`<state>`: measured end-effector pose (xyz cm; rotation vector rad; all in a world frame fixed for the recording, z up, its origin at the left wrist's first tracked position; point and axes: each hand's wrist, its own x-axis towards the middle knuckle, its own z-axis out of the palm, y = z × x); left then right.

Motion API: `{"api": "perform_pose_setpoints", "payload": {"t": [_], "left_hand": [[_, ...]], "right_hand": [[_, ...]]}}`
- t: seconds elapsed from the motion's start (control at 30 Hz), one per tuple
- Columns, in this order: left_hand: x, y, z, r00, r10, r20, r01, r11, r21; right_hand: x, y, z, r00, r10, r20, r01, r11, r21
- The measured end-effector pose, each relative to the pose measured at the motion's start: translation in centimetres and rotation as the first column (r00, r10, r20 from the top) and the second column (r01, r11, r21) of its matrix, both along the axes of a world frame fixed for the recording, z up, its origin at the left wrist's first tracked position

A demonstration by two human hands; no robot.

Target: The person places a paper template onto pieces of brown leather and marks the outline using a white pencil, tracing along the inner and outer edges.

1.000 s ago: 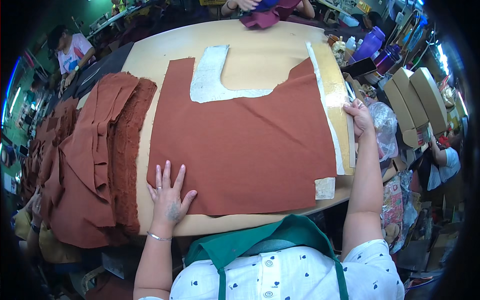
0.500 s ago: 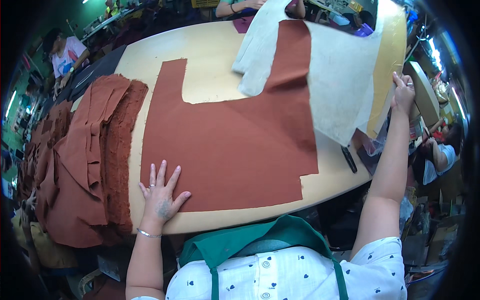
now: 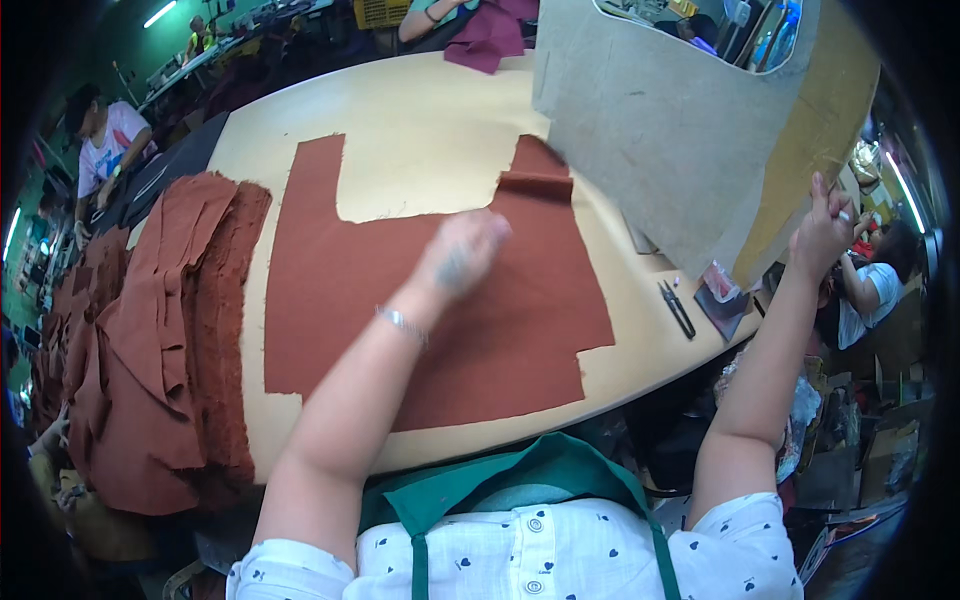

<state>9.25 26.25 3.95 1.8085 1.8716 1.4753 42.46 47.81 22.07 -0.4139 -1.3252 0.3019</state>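
Note:
A rust-brown fabric piece (image 3: 430, 300) with a deep cutout along its far edge lies flat on the pale table. Its far right arm has a fold across it. Over the fabric, near the cutout's lower right corner, is my left hand (image 3: 465, 252); motion smears its fingers. At the right, my right hand (image 3: 824, 232) grips the edge of a large grey cutting template (image 3: 660, 130) with a yellowish tape strip. The template is raised and tilted, off the fabric. Black-handled thread snips (image 3: 677, 310) lie on the table near its lower corner.
A thick stack of rust-brown fabric pieces (image 3: 150, 340) covers the table's left side. Beside the snips sits a dark flat piece (image 3: 722, 312) with clear plastic. Across the table a co-worker's arm (image 3: 425, 20) is near maroon cloth (image 3: 490, 35). Another person (image 3: 112, 140) works at far left.
The template has been lifted off the fabric's right arm and moved right and up with my right hand. My left hand has left the fabric's near left corner and reached across toward the cutout.

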Motion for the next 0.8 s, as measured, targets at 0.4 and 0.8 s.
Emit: {"api": "perform_pose_setpoints", "payload": {"t": [0.4, 0.8], "left_hand": [[-5.9, 18.1, -0.2, 0.925, 0.245, -0.291, -0.310, 0.928, -0.204], [-14.3, 22.4, -0.5, 0.830, 0.507, 0.232, -0.448, 0.854, -0.263]], "right_hand": [[5.4, -11.6, -5.5, 0.940, -0.325, -0.103, 0.330, 0.944, 0.029], [8.4, -13.5, -7.6, 0.983, -0.185, -0.023, 0.180, 0.974, -0.137]]}}
